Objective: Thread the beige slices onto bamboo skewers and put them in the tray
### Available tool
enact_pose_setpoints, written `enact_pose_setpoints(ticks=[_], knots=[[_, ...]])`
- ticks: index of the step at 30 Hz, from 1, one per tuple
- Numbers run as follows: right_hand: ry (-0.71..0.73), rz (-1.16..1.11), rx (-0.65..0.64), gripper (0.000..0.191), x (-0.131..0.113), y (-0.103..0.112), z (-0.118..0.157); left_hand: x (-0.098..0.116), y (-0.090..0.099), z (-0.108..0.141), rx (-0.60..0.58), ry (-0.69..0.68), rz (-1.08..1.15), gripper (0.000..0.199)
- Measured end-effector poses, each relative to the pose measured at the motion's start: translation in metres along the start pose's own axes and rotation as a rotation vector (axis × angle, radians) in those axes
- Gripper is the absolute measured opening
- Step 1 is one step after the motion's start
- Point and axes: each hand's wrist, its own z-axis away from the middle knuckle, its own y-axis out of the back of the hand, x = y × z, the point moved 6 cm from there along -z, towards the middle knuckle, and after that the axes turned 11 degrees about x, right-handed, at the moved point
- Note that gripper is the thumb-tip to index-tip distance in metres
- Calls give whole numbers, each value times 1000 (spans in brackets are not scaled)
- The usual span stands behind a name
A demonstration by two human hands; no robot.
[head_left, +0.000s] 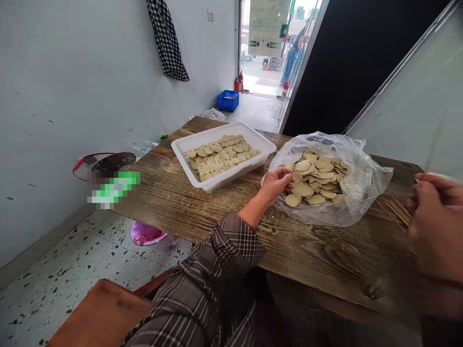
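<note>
Tray [238, 174] on the bench [173, 193], slices [224, 156] in it, bag [361, 190] to its right, more slices [318, 178] inside, sticks [397, 212] farther right, crate [228, 103] on the floor [251, 108] behind.

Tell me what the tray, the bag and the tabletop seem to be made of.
White tray: probably plastic, smooth with a soft sheen, judging by its rounded, moulded-looking rim.
Bag: likely thin clear plastic film, glossy, with crinkles and bright highlights.
Tabletop: brown, streaky grain and dark knots suggest wood, though a wood-look surface is possible.
</note>
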Motion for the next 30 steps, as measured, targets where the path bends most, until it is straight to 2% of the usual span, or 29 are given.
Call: enact_pose_setpoints(ticks=[2,5,7,10,15,18,24,30], knots=[[-100,-146,-43,18,-9,-20,28,2,-1,0,4,-36,-44,9],[-237,-240,-268,15,-10,-57,64,3,-1,0,12,-88,-125,6],[-284,-281,-354,12,-8,-73,77,4,-1,-1,11,-123,-192,8],[-283,-348,-389,13,-5,-88,83,8,1,-1,11,-216,-363,11],[-276,-337,-506,23,11,-99,93,20,2,2,43,-493,-841,17],[-267,-275,-558,26,20,-99,97,24,-3,7,-19,-585,-1044,18],[-254,-297,-591,15,19,-102,96,31,-8,9,-138,-597,-1248,15],[-198,-321,-575,16,21,-106,91,23,-15,14,-271,-603,-1454,14]])
